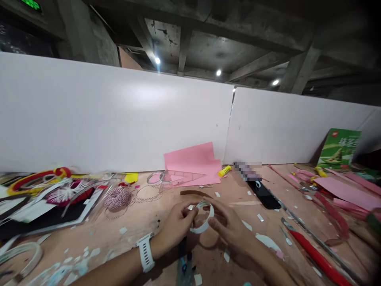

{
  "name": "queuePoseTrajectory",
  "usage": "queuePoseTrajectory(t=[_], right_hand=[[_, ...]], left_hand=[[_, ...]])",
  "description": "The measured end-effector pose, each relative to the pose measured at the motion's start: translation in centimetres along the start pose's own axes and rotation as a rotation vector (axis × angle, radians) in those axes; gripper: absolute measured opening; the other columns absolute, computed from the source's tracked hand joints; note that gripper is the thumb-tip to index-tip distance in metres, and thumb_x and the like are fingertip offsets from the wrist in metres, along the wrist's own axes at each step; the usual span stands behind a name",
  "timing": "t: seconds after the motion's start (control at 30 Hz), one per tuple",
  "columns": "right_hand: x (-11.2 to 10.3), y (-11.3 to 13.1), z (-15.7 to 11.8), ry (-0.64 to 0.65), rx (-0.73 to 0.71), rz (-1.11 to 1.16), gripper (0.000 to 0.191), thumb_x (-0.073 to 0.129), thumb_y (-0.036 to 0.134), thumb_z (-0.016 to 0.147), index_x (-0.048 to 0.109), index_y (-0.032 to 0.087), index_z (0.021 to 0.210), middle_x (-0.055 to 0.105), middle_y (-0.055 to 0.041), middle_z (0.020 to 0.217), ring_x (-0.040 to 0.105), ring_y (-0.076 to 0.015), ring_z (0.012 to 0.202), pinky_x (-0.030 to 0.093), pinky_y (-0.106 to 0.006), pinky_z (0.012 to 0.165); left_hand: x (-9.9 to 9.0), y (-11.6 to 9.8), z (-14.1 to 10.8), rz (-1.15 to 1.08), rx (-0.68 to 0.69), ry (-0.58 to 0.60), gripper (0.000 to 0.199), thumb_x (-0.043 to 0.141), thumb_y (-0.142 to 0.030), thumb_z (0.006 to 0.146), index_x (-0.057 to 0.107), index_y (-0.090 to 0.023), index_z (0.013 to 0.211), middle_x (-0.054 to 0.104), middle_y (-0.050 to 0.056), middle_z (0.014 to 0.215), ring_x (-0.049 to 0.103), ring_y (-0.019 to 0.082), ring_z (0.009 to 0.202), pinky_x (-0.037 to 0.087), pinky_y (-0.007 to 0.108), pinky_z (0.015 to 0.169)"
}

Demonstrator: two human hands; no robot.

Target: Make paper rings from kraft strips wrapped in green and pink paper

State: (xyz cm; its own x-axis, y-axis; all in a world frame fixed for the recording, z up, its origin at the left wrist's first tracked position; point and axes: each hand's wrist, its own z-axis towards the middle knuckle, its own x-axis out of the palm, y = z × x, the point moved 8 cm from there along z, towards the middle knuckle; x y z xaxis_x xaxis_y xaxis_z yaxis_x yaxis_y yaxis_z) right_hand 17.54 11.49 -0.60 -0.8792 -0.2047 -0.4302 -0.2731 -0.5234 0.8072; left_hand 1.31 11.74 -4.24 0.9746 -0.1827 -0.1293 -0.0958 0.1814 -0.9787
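Note:
A roll of white tape, or a ring that looks like one (205,227), is held between both hands above the middle of the table. My left hand (180,220), with a white watch (145,252) on its wrist, pinches the ring's left side with thumb and forefinger. On the right side, my right hand (229,224) grips the ring, its thumb on the outer face and its fingers behind. Just behind the hands lies a curved brown strip (193,193). A dark, thin tool with a clear part (183,258) is partly hidden under my left hand.
Pink paper (193,159) leans against the white partition (119,119). Right of it are a yellow glue stick (224,171), a black phone (266,196), a red-handled cutter (315,250) and a metal ruler (306,228). Left are a ball of twine (117,197) and scattered paper scraps (95,252).

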Motion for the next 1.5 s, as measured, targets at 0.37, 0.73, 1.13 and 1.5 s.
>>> queuePoseTrajectory(t=[0.37,0.73,1.13,1.5], right_hand=[[-0.3,0.1,-0.1,-0.03,-0.015,0.036,0.066,0.08,0.038,0.084,0.058,0.035,0.146,0.064,-0.0078,0.146,0.061,-0.0321,0.134,0.05,-0.049,0.114],[-2.1,-1.3,0.1,-0.218,0.1,0.022,0.041,0.063,0.046,0.098,0.064,0.026,0.133,0.076,-0.0097,0.122,0.074,-0.0248,0.107,0.062,-0.035,0.091],[-0.7,-0.8,0.0,-0.148,0.035,-0.181,0.047,0.075,0.046,0.087,0.069,0.027,0.129,0.07,-0.0093,0.134,0.069,-0.0306,0.118,0.057,-0.046,0.103],[0.5,-2.4,-0.3,-0.062,0.08,-0.145,0.045,0.064,0.047,0.095,0.069,0.027,0.135,0.075,-0.0082,0.13,0.073,-0.0323,0.116,0.06,-0.05,0.098]], left_hand=[[-0.9,-1.5,-0.9,-0.029,0.106,-0.117,0.053,0.055,-0.055,0.101,0.06,-0.02,0.141,0.072,0.005,0.092,0.062,0.015,0.069,0.048,0.026,0.063],[-0.2,-0.8,-1.4,-0.052,0.101,-0.115,0.076,0.073,-0.049,0.091,0.043,-0.023,0.155,0.068,0.002,0.087,0.063,0.015,0.074,0.051,0.026,0.067],[-0.7,-0.2,-1.1,0.165,0.157,-0.148,0.037,0.074,-0.053,0.087,0.064,-0.017,0.086,0.047,-0.006,0.061,0.043,0.011,0.058,0.032,0.023,0.056],[0.9,-1.6,-1.9,0.444,0.271,-0.034,0.043,0.067,-0.047,0.094,0.055,-0.018,0.065,0.049,-0.004,0.06,0.042,0.012,0.059,0.028,0.028,0.061]])
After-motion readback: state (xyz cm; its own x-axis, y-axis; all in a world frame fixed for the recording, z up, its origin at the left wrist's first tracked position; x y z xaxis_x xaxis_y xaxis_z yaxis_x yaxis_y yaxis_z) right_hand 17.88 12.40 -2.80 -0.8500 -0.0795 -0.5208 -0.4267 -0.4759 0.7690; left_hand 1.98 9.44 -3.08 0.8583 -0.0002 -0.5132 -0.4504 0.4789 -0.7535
